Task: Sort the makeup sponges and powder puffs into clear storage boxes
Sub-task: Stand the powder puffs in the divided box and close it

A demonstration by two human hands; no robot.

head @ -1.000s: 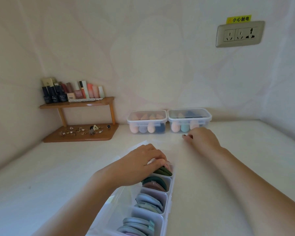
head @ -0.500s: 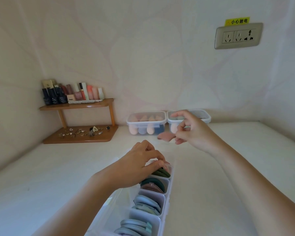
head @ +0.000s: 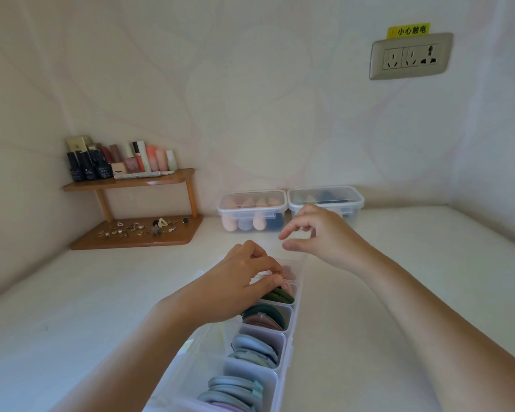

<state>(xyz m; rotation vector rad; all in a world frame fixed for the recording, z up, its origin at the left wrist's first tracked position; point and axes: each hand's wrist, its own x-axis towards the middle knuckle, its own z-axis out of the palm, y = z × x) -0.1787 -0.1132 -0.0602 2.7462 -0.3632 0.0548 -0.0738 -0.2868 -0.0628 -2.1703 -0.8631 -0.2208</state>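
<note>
Pink puff sits in far compartment of long divided box, next to green puffs. Your L hand pinches its edge, fingers curled. Your R hand hovers over box's far end, fingers loose, holding nothing. Two lidded sponge boxes stand side by side at the wall.

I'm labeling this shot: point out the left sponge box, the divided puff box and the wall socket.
left sponge box (head: 252,200): head view, lid top.
divided puff box (head: 292,325): head view, right rim.
wall socket (head: 411,56): head view, faceplate.
</note>
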